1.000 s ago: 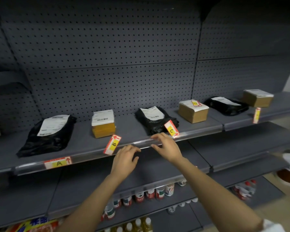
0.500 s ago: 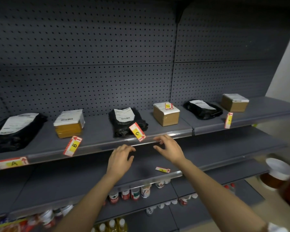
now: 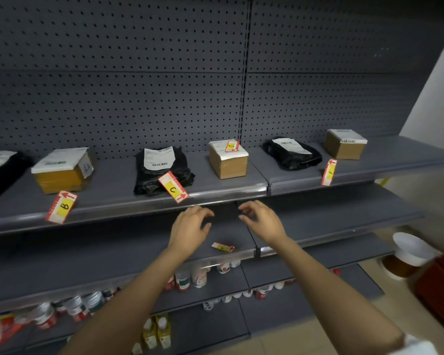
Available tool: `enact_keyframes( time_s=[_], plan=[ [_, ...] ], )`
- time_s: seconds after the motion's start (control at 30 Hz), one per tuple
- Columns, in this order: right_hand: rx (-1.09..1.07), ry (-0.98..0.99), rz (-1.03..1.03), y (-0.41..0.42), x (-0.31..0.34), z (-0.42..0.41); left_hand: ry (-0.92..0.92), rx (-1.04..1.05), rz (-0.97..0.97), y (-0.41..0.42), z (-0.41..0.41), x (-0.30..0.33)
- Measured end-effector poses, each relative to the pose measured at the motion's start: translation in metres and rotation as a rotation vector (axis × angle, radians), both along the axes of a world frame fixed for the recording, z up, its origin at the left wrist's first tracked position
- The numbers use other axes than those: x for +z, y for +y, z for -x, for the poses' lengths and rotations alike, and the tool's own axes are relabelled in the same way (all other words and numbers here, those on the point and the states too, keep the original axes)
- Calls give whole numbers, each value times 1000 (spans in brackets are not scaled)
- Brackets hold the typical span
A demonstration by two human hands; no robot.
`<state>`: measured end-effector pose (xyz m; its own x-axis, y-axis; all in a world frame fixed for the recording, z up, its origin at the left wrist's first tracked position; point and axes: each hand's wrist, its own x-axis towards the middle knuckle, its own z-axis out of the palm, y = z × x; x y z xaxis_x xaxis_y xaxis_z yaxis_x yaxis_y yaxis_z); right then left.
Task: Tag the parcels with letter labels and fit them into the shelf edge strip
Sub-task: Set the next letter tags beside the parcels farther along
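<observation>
Several parcels sit on the grey shelf (image 3: 118, 198): a yellow box (image 3: 62, 172), a black bag (image 3: 162, 172), a brown box (image 3: 228, 162), a second black bag (image 3: 292, 155) and another brown box (image 3: 344, 146). Red-and-yellow label B (image 3: 61, 207), label C (image 3: 173, 187) and label F (image 3: 329, 172) stick out crooked from the edge strip (image 3: 223, 194). Label D (image 3: 231, 146) lies on the middle brown box. One more label (image 3: 222, 247) lies on the shelf below. My left hand (image 3: 190, 226) and right hand (image 3: 262, 221) hover empty just under the strip, fingers apart.
The lower shelves hold several bottles and cans (image 3: 190, 280). A white-lidded container (image 3: 408, 254) stands on the floor at right beside a red object (image 3: 441, 285). A pegboard wall (image 3: 164, 85) backs the shelving.
My view has shifted right, so label A and the leftmost bag have slid out of frame. Both hands have moved right along the strip, away from label C.
</observation>
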<state>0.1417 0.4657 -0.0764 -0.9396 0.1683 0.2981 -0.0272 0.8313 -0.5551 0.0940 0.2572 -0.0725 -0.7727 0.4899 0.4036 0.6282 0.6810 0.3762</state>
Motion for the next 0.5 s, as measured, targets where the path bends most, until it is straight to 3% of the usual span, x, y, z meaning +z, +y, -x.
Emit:
enact_keyframes(
  time_s=[0.3, 0.5],
  plan=[
    [-64, 138, 26, 39, 58, 44, 128, -18, -2, 38, 50, 60],
    [-16, 143, -72, 73, 95, 95, 181, 61, 25, 60, 96, 100]
  ],
)
